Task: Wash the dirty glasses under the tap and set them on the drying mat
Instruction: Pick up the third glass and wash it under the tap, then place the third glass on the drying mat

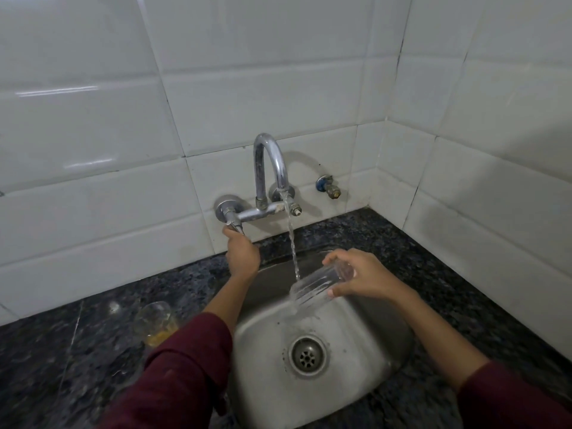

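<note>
Dark red sleeves [188,363] fill the bottom of the view, both forearms reaching forward over the steel sink [365,351]. Rinsing is the step in hand: water runs from the tap [268,168] in a thin stream and strikes the glass [320,284] held beneath it, then spills down toward the drain [308,354] below the right wrist.

The right hand [362,278] grasps that clear glass by its base end, fingers curled over the top and thumb underneath, tipping it on its side so the open mouth points toward the left hand and slightly down. The left hand [243,250] is stretched up and away from the body, fingers wrapped around the tap handle [235,226], knuckles toward the camera; it looks set to adjust or stop the flow.

A second glass [156,322] with yellow residue in its bottom stands on the dark stone counter [62,351] just outside the left forearm, not yet washed.

Next, I judge, the rinsed glass needs turning under the stream to flush its inside, then carrying to the drying mat, which is not in view, so its direction cannot be told. Wet glass will be slippery, so the grip should stay firm.
</note>
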